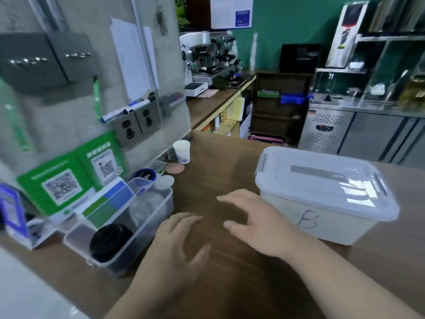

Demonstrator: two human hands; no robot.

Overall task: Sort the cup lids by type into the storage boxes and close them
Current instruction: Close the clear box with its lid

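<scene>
A white storage box marked "B" (322, 217) stands on the wooden counter at the right, its translucent lid (326, 180) on top with grey latches. At the left a clear open tray (147, 229) holds a stack of black lids (109, 241) and a stack of clear lids (146, 207). My left hand (177, 242) hovers beside the tray's right wall, fingers spread, holding nothing. My right hand (250, 217) hovers just left of box B, fingers spread and empty.
A paper cup (182, 151) stands by the wall, with a pink round pad (175, 168) near it. Green QR code signs (69, 178) lean behind the tray. A coffee machine (207, 54) sits on the far counter. Bare counter wood (220, 162) lies between tray and box.
</scene>
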